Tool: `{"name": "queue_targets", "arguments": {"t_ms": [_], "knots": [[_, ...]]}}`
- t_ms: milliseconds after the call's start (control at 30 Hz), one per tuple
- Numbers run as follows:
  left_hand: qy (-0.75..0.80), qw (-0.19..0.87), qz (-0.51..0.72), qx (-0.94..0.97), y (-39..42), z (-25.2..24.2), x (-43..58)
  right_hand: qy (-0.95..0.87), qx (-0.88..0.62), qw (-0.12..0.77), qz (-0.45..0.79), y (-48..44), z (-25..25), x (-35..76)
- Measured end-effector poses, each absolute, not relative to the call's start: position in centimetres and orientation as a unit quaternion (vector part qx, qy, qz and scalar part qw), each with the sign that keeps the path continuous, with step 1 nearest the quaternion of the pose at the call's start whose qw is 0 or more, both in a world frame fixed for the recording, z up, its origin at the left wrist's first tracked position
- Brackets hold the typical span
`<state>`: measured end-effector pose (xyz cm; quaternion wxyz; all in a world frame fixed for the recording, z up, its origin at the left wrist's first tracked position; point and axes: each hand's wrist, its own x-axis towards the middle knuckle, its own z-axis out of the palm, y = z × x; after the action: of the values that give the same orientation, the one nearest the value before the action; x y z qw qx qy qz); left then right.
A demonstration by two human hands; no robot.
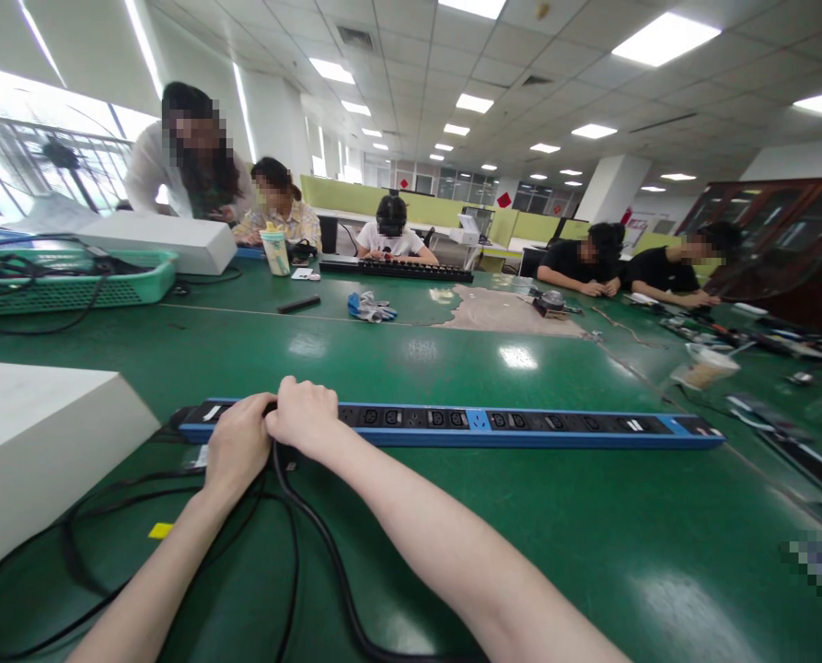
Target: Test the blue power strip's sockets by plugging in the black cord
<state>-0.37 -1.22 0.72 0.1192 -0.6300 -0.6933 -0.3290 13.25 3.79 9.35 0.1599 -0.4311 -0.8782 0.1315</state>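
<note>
Across a wide green desk [555,534], a long blue-and-black power strip [452,438] lies flat, running from left of centre well over to the right, its row of sockets turned up. A white box [44,460] sits at the left, near the strip's left end. My left grip [235,437] and right grip [304,414] meet over the left part of the strip, fingers curled, the two touching; whether they are clamped on a plug or on the strip itself I cannot tell, because my own knuckles hide it. A thick black cable [328,543] comes out beneath them and curves toward me. I judge the step in hand to be seating or freeing that cable at the strip; the next move seems to call for straight, even force, with the strip kept from sliding. Smallest, a yellow tag [160,531] shows beside my left forearm.
</note>
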Motion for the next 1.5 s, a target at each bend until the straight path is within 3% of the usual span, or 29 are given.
{"name": "queue_targets", "arguments": {"t_ms": [233, 533, 833, 967, 1167, 1300, 1500], "knots": [[-0.710, 0.145, -0.320, -0.610, -1.2, 0.8, -0.2, -0.846, -0.471, 0.109, 0.226, 6.7, 10.3, 12.7], [-0.701, 0.147, -0.330, -0.615, -1.1, 0.8, -0.3, -0.849, -0.403, 0.242, 0.243, 7.3, 13.8, 17.0], [-0.698, 0.133, -0.361, -0.604, -1.3, 0.6, -0.1, -0.851, -0.392, 0.120, 0.328, 11.5, 17.0, 26.3], [-0.699, 0.130, -0.369, -0.598, -1.3, 0.5, -0.1, -0.899, -0.353, 0.119, 0.230, 11.6, 17.5, 28.1], [-0.702, 0.131, -0.368, -0.595, -1.3, 0.4, -0.2, -0.907, -0.403, 0.101, -0.070, 11.1, 19.1, 28.3], [-0.704, 0.129, -0.366, -0.594, -1.2, 0.3, -0.3, -0.831, -0.466, 0.179, -0.243, 12.2, 23.3, 30.0], [-0.703, 0.128, -0.374, -0.591, -1.2, 0.3, -0.1, -0.787, -0.442, 0.280, -0.328, 14.4, 31.3, 33.2]]}}
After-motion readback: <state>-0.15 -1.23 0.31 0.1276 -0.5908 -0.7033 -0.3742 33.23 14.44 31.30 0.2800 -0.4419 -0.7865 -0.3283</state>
